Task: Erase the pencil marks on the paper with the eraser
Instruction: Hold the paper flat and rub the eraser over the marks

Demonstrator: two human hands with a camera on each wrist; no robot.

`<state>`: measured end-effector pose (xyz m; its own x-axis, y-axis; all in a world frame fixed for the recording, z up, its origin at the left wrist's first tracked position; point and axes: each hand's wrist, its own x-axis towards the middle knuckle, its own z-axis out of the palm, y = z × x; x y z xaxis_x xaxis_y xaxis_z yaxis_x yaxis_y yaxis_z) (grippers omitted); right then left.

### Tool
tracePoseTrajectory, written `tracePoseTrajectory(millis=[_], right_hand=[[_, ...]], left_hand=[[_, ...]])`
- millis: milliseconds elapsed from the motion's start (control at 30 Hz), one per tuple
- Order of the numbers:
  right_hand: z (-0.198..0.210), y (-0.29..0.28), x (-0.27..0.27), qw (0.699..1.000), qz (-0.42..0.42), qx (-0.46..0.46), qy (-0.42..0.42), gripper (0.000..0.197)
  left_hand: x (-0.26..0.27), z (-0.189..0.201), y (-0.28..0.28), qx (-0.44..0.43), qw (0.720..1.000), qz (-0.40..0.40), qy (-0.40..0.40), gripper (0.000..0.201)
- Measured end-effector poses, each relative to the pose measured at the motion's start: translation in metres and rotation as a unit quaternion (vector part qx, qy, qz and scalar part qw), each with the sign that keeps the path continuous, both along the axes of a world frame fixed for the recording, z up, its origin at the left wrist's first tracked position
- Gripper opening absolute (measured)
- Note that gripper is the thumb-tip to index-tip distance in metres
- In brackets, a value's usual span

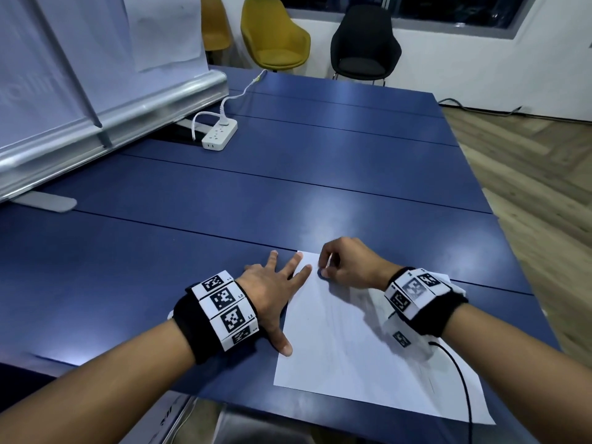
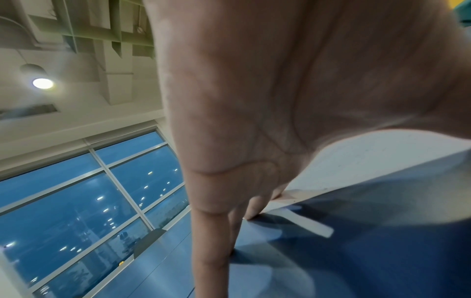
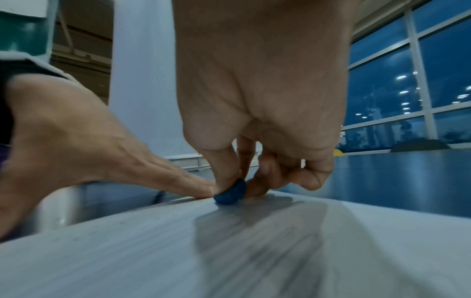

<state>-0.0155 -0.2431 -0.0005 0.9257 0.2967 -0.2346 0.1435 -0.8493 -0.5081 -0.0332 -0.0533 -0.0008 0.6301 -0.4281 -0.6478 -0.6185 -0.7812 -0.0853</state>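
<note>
Two hands work the paper (image 1: pixel 346 341), which lies at the near right of the table (image 1: pixel 288 174); bare blue surface runs far ahead. Your left hand (image 1: pixel 272 293) lies flat, fingers spread over the left edge. Your right hand (image 1: pixel 349 264) pinches the eraser (image 3: pixel 230 194) against the far corner.

1. A dark blue panelled tabletop (image 1: pixel 320 174) spreads out beyond the fingers.
2. Far past the fingertips stand two mustard-yellow shell chairs (image 1: pixel 275 36) and a black shell chair (image 1: pixel 365 43) against a white wall (image 1: pixel 480 68).
3. To the right of the fingers lies pale wood-plank flooring (image 1: pixel 528 174).
4. Dark blue, metal-framed windows (image 2: pixel 76 201) reflect ceiling lights.
5. A round ceiling lamp (image 2: pixel 43 83) glows overhead.
</note>
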Motion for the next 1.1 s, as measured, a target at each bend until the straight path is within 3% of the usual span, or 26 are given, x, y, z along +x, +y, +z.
tracePoseTrajectory(millis=[67,233,400,533,700,867,1000,1100], right_hand=[[-0.002,0.001,-0.001,0.999,-0.024,0.017,-0.013,0.002],[0.0,0.005,-0.026,0.996,0.078,0.01,0.048,0.004],[-0.002,-0.004,-0.006,1.0,0.013,-0.011,-0.017,0.007],[0.003,0.007,-0.033,0.987,0.146,-0.059,0.029,0.008],[0.005,0.001,-0.008,0.989,0.103,-0.101,-0.023,0.014],[0.014,0.009,-0.024,0.969,0.212,-0.108,0.066,0.01],[0.013,0.002,-0.004,0.984,0.146,-0.104,0.014,0.013],[0.009,0.005,-0.018,0.976,0.188,-0.103,0.043,0.011]], left_hand=[[0.0,0.0,0.0,0.0,1.0,-0.001,-0.001,0.148],[0.001,-0.004,0.0,0.0,1.0,-0.003,-0.004,0.15],[0.001,-0.003,-0.001,0.0,1.0,0.0,0.002,0.149],[0.0,-0.003,-0.001,-0.002,1.0,0.001,0.0,0.15],[0.0,0.0,-0.002,0.003,1.0,0.002,0.01,0.149],[0.0,-0.001,-0.002,-0.001,1.0,0.003,0.008,0.149],[0.0,0.0,-0.001,-0.004,1.0,0.001,0.01,0.149],[0.0,0.0,-0.001,-0.006,1.0,0.005,0.011,0.149]])
